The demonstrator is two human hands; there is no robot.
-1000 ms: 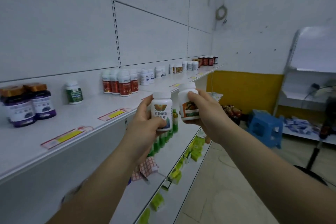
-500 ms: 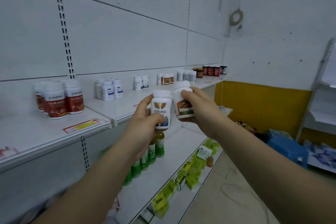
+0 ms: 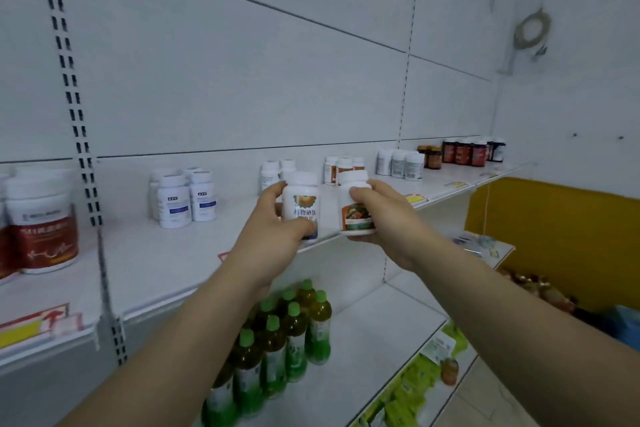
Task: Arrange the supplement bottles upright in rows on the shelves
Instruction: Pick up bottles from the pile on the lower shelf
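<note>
Both hands have carried their bottles further along the shelf (image 3: 156, 253). Left hand (image 3: 273, 232) grips the left bottle (image 3: 300, 204) upright, thumb across its label. Right hand (image 3: 388, 218) curls round the right bottle (image 3: 355, 208), just beside it. Both bottles are held at the shelf edge. Green drinks (image 3: 294, 333) stand below the hands.
</note>
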